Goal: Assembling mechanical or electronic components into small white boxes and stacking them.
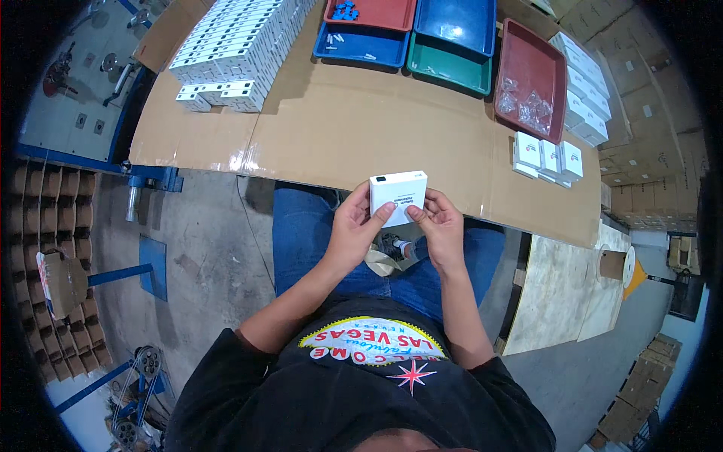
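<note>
- small white box (398, 194), flat, rectangular, centre frame, held above lap at edge of cardboard-covered table (361, 128)
- left hand (352, 233) clamped on its left side, thumb on front
- right hand (439, 226) pinching lower right corner
- stacked white boxes (237, 45) upper left
- blue, green, red plastic trays (444, 38) top
- three small white boxes (547, 158) right, upright
</note>
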A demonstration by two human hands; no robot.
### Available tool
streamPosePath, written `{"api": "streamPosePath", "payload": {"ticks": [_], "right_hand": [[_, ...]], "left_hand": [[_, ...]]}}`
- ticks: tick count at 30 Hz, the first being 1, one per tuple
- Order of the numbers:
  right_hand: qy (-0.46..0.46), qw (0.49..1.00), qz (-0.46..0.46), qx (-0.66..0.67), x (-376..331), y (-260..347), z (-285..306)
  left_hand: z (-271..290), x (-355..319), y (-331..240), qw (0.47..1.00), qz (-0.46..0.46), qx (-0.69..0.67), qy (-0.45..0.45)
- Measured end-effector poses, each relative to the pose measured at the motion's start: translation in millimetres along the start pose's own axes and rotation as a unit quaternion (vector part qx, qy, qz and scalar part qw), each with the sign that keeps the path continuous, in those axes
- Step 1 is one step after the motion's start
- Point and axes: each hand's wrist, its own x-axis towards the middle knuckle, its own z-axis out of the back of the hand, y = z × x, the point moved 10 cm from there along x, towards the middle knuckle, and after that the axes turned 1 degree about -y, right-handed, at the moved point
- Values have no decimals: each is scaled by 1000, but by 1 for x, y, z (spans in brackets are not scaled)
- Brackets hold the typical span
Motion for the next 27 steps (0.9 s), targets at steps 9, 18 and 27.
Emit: {"api": "streamPosePath", "payload": {"ticks": [9, 18, 27], "right_hand": [[-78, 991, 83, -67, -6, 18, -4], [-15, 911, 164, -377, -13, 32, -62], [11, 907, 229, -353, 60, 44, -99]], "left_hand": [[0, -1, 4, 999, -41, 2, 13], [13, -2, 14, 998, -40, 24, 35], [93, 14, 62, 994, -25, 3, -106]]}}
